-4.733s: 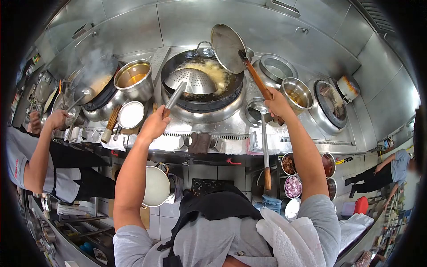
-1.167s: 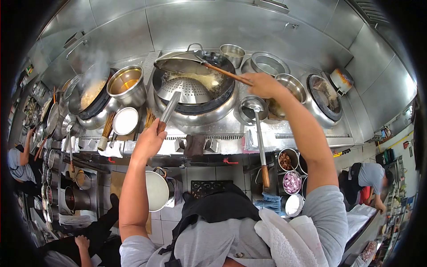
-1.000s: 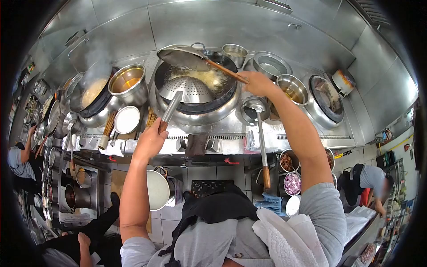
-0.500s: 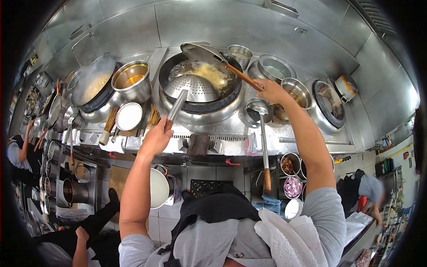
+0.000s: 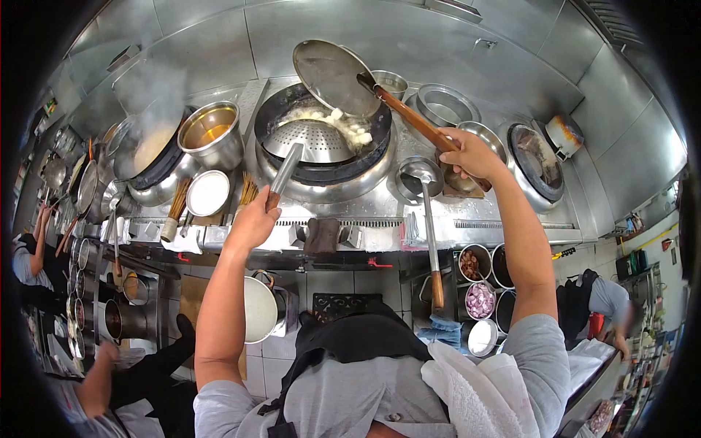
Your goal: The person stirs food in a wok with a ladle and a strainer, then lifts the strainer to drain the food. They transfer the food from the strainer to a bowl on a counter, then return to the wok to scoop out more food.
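Observation:
My left hand [image 5: 253, 220] is closed around the metal handle of a perforated strainer [image 5: 310, 141], whose holed bowl sits over the near side of a wok [image 5: 270, 111]. Above the wok's far side, a round mesh skimmer [image 5: 330, 77] is tilted steeply. Its long wooden handle is gripped by my right hand [image 5: 471, 156]. Pale food chunks [image 5: 355, 133] are bunched between the skimmer's lower edge and the strainer, in or over the wok. Below my right forearm, a ladle [image 5: 431, 241] rests with its bowl on a metal pot.
Left of the wok stand a pot of amber liquid [image 5: 209, 131], a white-filled bowl [image 5: 207, 193] and a steaming wok [image 5: 152, 150]. Another wok [image 5: 537, 164] is at the right. Containers of chopped purple onion [image 5: 480, 301] and brown pieces [image 5: 473, 264] sit below. Co-workers are at both sides.
The skimmer has risen and tilted more steeply, with my right hand shifting right. Pale chunks now show near its lower edge. The perforated strainer stays nearly in place. A co-worker's arm moved at lower left.

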{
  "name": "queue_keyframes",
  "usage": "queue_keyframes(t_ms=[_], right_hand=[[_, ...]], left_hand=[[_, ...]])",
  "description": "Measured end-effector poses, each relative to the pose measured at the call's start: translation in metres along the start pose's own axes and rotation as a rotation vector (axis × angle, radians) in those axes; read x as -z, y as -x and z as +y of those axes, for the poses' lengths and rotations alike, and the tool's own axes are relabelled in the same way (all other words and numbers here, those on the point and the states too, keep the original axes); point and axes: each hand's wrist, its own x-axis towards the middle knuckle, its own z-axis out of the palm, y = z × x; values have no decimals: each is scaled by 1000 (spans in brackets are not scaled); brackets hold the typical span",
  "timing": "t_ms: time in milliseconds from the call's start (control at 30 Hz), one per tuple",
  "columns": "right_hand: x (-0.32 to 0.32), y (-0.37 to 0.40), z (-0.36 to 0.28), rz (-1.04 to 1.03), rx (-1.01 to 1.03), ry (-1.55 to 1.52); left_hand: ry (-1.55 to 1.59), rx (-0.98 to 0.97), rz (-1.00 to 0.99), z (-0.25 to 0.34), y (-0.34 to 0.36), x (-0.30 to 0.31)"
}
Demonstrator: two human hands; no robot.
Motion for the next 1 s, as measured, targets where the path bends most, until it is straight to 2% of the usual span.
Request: queue_keyframes(t_ms=[133,233,433,600,733,833,933,1000], right_hand=[[1,15,5,52,62,-62],[5,45,-8,86,21,-8],[-1,62,6,33,-4,77],[-41,13,33,106,160,265],[-62,-2,0,169,241,333],[-67,-13,-16,170,282,279],[-69,-31,-24,91,304,207],[-68,-37,-37,-25,132,196]], left_hand=[[-22,29,-16,11,11,7],[29,-25,0,-1,13,2],[51,-17,-1,9,18,8],[59,-15,0,12,20,8],[33,26,-19,27,26,15],[-54,8,2,17,21,9],[-25,-1,-1,17,22,7],[7,-21,-11,15,21,4]])
